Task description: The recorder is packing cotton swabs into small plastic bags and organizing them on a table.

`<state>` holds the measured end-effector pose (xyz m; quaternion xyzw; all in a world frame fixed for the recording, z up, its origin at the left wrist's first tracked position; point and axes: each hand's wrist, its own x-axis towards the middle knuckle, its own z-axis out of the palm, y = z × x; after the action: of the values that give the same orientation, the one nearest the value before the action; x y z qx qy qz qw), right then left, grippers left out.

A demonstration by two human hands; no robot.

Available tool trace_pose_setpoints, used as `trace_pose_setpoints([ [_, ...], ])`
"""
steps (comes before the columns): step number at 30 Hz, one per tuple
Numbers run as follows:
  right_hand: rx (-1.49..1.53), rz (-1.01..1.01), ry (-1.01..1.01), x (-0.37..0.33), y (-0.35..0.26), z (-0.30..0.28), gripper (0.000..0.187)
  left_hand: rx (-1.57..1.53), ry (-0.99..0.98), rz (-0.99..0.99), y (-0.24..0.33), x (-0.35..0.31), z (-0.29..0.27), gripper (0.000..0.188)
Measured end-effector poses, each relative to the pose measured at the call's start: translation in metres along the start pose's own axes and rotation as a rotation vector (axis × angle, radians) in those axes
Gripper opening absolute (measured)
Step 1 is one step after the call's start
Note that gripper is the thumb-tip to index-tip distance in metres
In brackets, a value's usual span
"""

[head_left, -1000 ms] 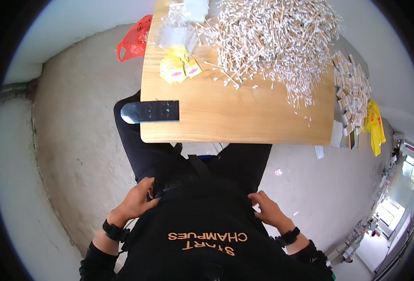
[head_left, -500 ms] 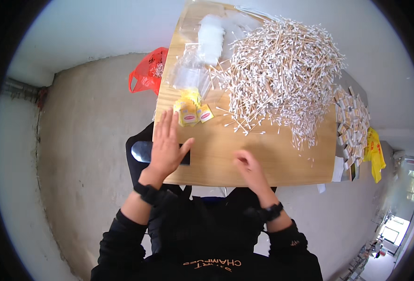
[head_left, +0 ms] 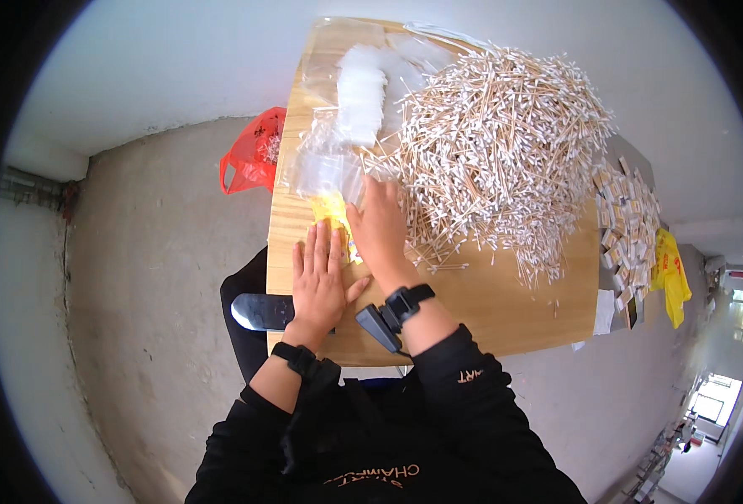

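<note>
My left hand [head_left: 319, 290] lies flat at the table's near left, its fingers stretched over the lower part of the yellow printed cards [head_left: 331, 207]. Just right of it, my right hand [head_left: 380, 235] reaches across the cards' right side. Its fingertips are by the clear plastic bags [head_left: 329, 172] and the left fringe of the cotton swab pile [head_left: 506, 143]. The fingers of that hand point down and are partly hidden, so any hold does not show. Many loose wooden-stick swabs with white tips make up the heap.
A stack of whitish translucent bags [head_left: 361, 97] lies at the far left of the table [head_left: 489, 315]. A dark phone-like object [head_left: 262, 312] sits by my left wrist. Small packed boxes [head_left: 627, 223] lie beyond the right edge, near a yellow bag [head_left: 672, 265]. A red bag [head_left: 254, 155] hangs left.
My right hand has moved left and away from me, from the table's front to the bags. My left hand has come down over the cards. The view has shifted slightly.
</note>
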<state>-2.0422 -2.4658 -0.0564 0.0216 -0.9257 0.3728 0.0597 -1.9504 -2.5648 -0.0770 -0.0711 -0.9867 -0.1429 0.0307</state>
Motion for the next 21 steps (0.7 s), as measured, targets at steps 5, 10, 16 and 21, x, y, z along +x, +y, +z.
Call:
trace_pose_setpoints([
  [5, -0.244, 0.102, -0.167, 0.025, -0.005, 0.013, 0.039, 0.022, 0.000, -0.021, -0.003, 0.000, 0.001, 0.083],
  [10, -0.136, 0.104, -0.162, 0.030, 0.020, 0.026, 0.035, 0.070, -0.103, -0.015, 0.000, 0.004, -0.010, 0.076],
  [16, -0.197, 0.091, -0.021, 0.020, 0.003, 0.023, 0.031, -0.094, -0.034, -0.037, -0.002, 0.001, -0.008, 0.076],
  [21, -0.183, 0.232, -0.012, 0.022, 0.009, 0.031, 0.031, -0.027, 0.004, -0.027, -0.002, -0.002, -0.005, 0.087],
])
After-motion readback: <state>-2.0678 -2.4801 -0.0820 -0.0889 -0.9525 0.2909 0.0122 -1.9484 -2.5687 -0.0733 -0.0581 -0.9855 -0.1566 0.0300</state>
